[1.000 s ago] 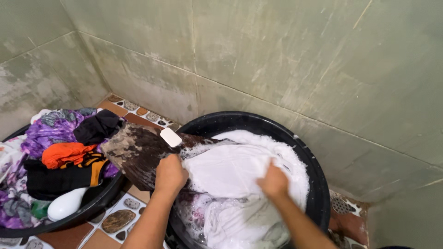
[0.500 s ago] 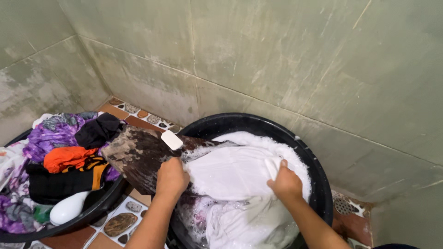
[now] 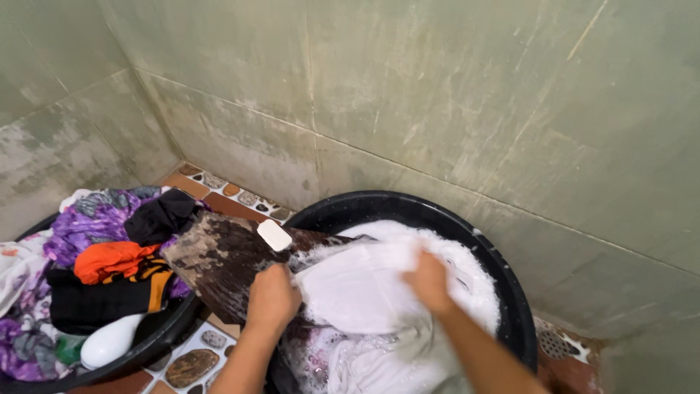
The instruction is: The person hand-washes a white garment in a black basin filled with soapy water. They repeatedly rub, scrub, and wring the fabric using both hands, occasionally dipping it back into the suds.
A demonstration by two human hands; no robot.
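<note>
My wet cloth (image 3: 364, 288): white
My round plastic tub (image 3: 503, 277): black
My wood board (image 3: 222, 259): brown, dark patches
My soap bar (image 3: 274, 235): white
My clothes pile (image 3: 95, 255): purple, orange, black

Pretty bare washroom corner: the walls (image 3: 452, 95) are big pale green tiles, streaky and stained, with thin grout lines and a corner seam (image 3: 146, 102) on the left. The floor (image 3: 219, 191) is reddish-brown tile mixed with white tiles set with pebble shapes, showing along the wall base and at the bottom. Light is soft and even.
</note>
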